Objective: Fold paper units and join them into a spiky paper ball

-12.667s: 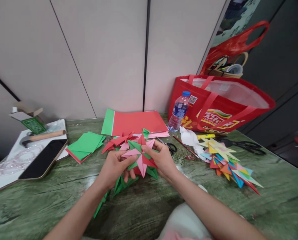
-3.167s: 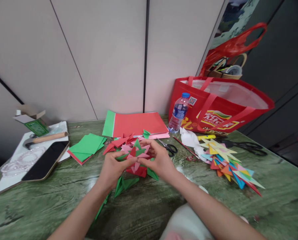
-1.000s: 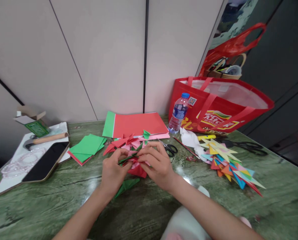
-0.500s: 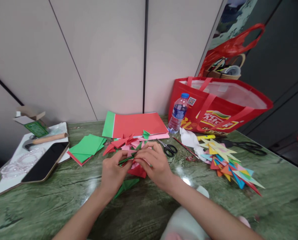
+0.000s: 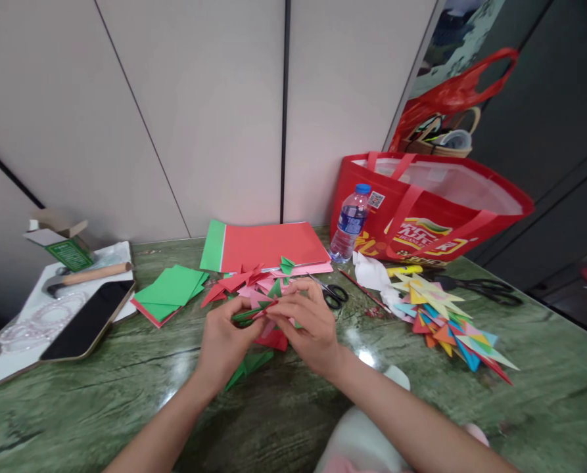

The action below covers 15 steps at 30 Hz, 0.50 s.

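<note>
Between thumb and fingers my left hand grips a green folded paper piece. My right hand meets it from the other side, its fingers pinched at the right end, where a bit of red folded paper shows. My fingertips partly cover how the pieces fit together. Behind the hands lies a loose heap of red and pink folded paper pieces, with a small green folded piece at its back. Another green folded piece rests on the table just below my hands.
Left are green paper squares, a phone, a hammer and a small box. Coloured sheets lie behind. Right are scissors, a water bottle, a red bag and a multicoloured folded-paper chain.
Both hands stay nearly in place. My right fingers have shifted slightly on the folded paper, and red now shows at the fingertips. The view has moved very slightly.
</note>
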Tool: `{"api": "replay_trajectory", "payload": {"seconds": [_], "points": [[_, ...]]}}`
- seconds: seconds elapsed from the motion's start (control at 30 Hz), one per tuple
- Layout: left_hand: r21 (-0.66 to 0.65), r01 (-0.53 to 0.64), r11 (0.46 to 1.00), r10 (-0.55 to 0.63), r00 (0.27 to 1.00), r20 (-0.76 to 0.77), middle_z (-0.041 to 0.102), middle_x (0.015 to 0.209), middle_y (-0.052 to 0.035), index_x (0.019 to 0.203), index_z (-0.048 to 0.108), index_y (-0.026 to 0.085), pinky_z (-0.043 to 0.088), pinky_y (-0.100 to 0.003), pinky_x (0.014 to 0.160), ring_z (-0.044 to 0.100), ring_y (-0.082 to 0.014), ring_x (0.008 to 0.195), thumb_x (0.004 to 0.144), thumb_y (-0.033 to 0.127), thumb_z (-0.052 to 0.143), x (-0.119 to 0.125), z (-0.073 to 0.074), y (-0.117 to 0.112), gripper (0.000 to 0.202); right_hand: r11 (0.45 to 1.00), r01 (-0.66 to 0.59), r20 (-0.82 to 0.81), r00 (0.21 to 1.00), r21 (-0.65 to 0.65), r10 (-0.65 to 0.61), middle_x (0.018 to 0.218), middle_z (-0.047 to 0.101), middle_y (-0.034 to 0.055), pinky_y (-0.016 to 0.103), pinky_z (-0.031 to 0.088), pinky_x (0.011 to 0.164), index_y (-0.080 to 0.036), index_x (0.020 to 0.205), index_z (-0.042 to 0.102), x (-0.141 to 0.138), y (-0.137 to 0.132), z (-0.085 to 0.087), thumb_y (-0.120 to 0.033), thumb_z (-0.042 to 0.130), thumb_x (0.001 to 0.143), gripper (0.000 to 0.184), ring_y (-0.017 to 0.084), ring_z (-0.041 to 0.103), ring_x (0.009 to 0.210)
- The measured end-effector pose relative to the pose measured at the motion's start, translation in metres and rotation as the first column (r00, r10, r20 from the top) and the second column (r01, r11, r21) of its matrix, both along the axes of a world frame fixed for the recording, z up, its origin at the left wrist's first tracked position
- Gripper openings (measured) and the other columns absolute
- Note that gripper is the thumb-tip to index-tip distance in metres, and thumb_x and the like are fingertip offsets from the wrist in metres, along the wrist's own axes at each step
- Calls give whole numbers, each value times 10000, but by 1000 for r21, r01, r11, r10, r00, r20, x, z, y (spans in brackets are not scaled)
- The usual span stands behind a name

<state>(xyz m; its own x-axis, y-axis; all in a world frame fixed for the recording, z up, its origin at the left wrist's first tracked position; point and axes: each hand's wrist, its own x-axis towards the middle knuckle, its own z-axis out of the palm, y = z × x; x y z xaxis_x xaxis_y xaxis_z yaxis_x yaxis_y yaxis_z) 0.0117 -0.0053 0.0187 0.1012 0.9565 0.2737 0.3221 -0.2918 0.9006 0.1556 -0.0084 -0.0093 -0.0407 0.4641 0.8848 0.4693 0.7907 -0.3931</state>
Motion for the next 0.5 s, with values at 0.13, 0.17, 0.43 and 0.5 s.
{"api": "replay_trajectory", "payload": {"seconds": [0.13, 0.17, 0.43, 0.5], "points": [[-43, 30, 999, -28, 999, 28, 692, 664, 20, 707, 672, 139, 477, -161, 549, 618, -115, 598, 605, 128, 627, -1, 0, 0, 112, 998, -50, -50, 998, -25, 49, 744, 705, 8, 385, 450, 755, -234, 833, 683, 1, 1, 0, -96, 642, 751, 165, 185, 547, 808], [-47, 30, 998, -29, 999, 25, 688, 659, 21, 704, 671, 138, 472, -159, 544, 613, -113, 594, 605, 131, 628, -1, 0, 0, 107, 997, -64, -65, 996, -41, 61, 746, 706, 9, 383, 454, 757, -233, 833, 687, 1, 1, 0, -100, 649, 746, 163, 184, 551, 805], [-34, -16, 999, 15, 1000, -21, 667, 641, 15, 699, 664, 132, 464, -176, 534, 592, -119, 582, 618, 184, 627, -2, -3, 1, 103, 996, -38, -56, 998, -84, 34, 747, 707, 13, 386, 446, 760, -241, 842, 698, -1, 1, 2, -147, 643, 762, 135, 196, 547, 837], [-25, -34, 999, 33, 999, -35, 668, 648, 11, 709, 669, 132, 467, -186, 533, 592, -127, 586, 617, 203, 629, -1, -3, 1, 123, 996, 3, -34, 999, -94, -6, 743, 705, 8, 403, 426, 790, -242, 824, 694, -2, 0, 3, -156, 643, 766, 116, 200, 542, 852]]}}
